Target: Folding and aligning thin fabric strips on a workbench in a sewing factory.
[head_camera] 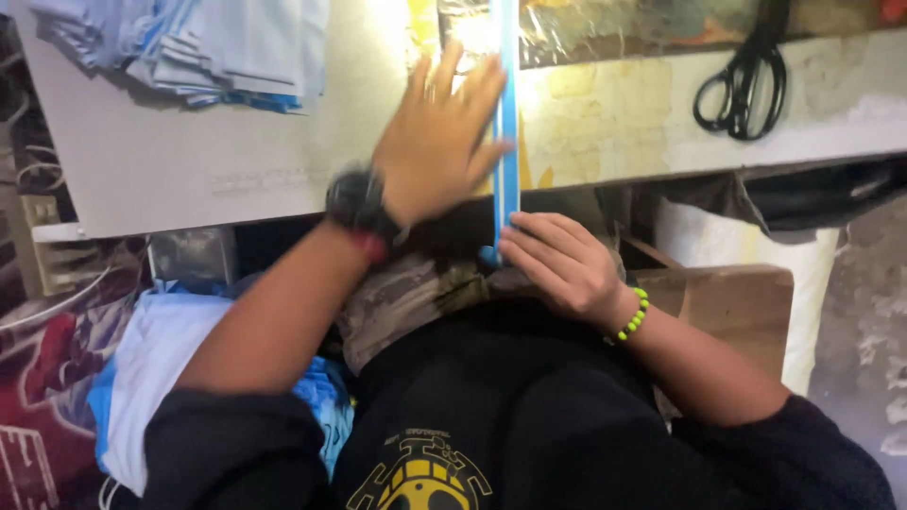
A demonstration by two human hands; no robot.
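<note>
A long, narrow light-blue strip (507,142) lies across the pale worktable (189,170) and hangs over its near edge. My left hand (439,142), with a black watch on the wrist, lies flat with fingers spread, pressing on the table just left of the strip and touching its edge. Below the table edge, my right hand (557,264), with a green bead bracelet on the wrist, pinches the strip's lower end between its fingertips.
A pile of folded light-blue cloth pieces (208,47) sits at the table's back left. Black scissors (742,85) lie at the back right. More blue and white cloth (151,368) is heaped at my left side. A wooden box (727,293) stands to the right.
</note>
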